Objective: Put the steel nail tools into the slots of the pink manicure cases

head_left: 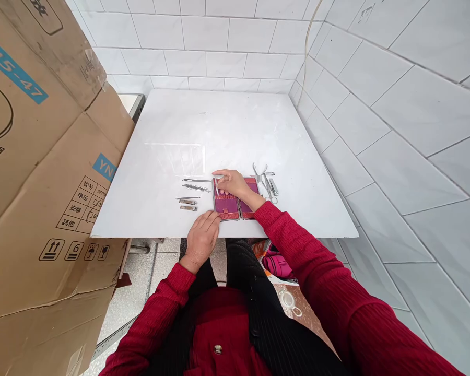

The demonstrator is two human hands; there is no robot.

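Observation:
A maroon manicure case [230,208] with an orange-red trim lies unfolded near the table's front edge, elastic loops across its left half. My right hand [232,184] is over that half, fingers closed on a slim metal manicure tool [216,186] pointing down at the loops; its exact kind is unclear. Flat against the case's lower left corner, my left hand [204,232] has its fingers extended. Left of the case lie thin metal tools [196,187] and small nail clippers [188,208]. On its right are cuticle nippers [259,171], scissors [270,194] and a larger nail clipper [273,187].
The white table [227,125] reaches back to a tiled wall [207,34]. A large cardboard box [47,172] stands close on the left, and tiles [407,130] border the right. A cable [306,49] hangs in the corner. Under the table is a pink bag [277,265].

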